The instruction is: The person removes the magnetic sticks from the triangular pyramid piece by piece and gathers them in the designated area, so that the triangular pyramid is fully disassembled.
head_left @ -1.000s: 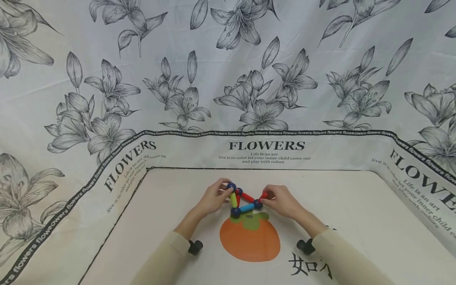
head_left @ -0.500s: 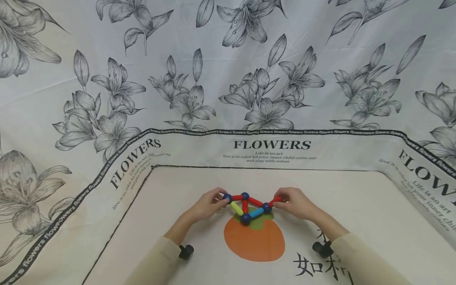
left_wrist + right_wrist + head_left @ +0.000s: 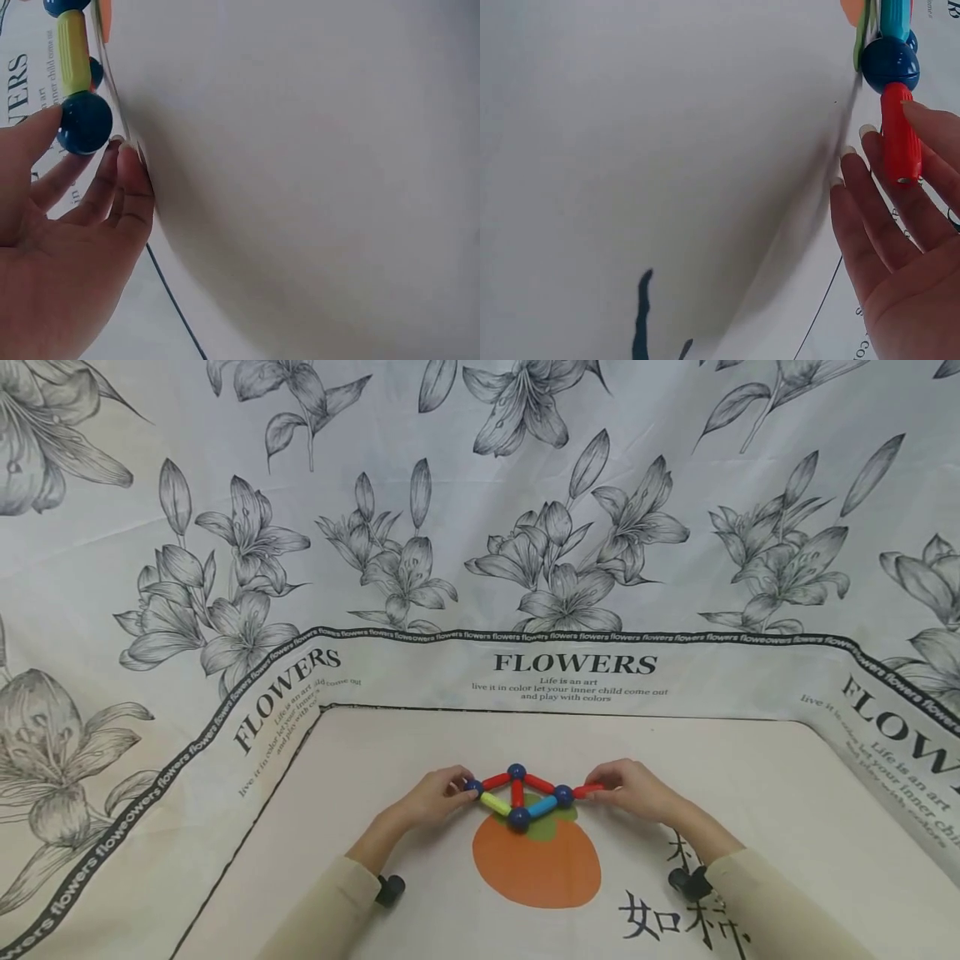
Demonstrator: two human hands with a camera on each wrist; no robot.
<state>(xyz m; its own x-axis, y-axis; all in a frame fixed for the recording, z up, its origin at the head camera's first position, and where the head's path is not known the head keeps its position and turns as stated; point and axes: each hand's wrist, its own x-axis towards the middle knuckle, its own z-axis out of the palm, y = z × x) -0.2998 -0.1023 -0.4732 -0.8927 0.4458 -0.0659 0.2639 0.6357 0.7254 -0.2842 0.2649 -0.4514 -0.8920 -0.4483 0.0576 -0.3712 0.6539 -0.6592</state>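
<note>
A flat diamond of magnetic rods and dark blue balls lies over the printed fruit, made of two joined triangles. My left hand [image 3: 433, 795] pinches the ball at its left corner [image 3: 85, 124], thumb against one side. From that ball run a yellow-green rod [image 3: 73, 51] and a red rod [image 3: 495, 781]. A red crossbar [image 3: 517, 793] joins the far ball [image 3: 517, 772] to the near ball [image 3: 519, 818]. A light blue rod [image 3: 542, 807] reaches the right corner ball [image 3: 891, 64]. My right hand [image 3: 633, 787] pinches a red rod [image 3: 901, 135] whose end meets that ball.
The pale tabletop cloth [image 3: 375, 743] carries a printed orange persimmon [image 3: 536, 868] and black characters [image 3: 648, 917]. A flower-printed curtain [image 3: 420, 672] rises behind and at both sides. A black wrist camera [image 3: 390, 891] sits at the left cuff, another [image 3: 688, 883] at the right.
The frame has gone from folded to spread flat, its left corner ball lowered and moved left by my left hand. My right hand has shifted right, still holding the red rod, which now points outward.
</note>
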